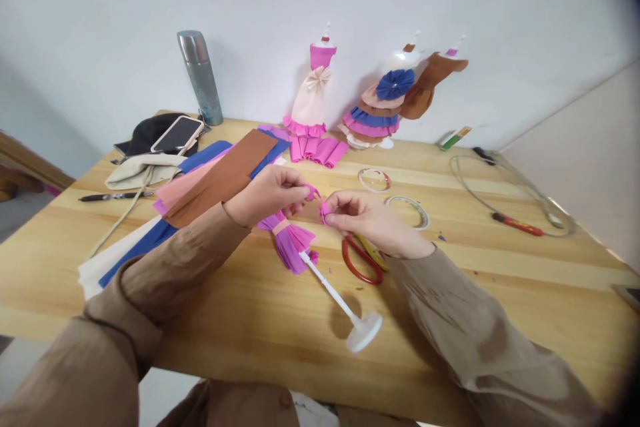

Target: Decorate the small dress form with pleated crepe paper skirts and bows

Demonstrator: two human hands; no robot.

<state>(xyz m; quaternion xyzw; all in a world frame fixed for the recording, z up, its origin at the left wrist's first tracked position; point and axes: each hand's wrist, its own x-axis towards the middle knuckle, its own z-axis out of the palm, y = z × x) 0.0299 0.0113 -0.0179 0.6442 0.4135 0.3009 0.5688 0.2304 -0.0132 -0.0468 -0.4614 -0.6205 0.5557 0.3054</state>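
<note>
My left hand and my right hand meet over the middle of the wooden table. Both pinch a small strip of pink crepe paper between their fingertips. Just below them lies a small white mannequin stand on its side, dressed in a purple and pink paper skirt. Its round base points toward me. Red-handled scissors lie under my right wrist.
Sheets of brown, blue, pink and white crepe paper fan out at left. Two dressed mannequins stand at the back by a metal flask. A phone, pen, tape rolls and a cable lie around.
</note>
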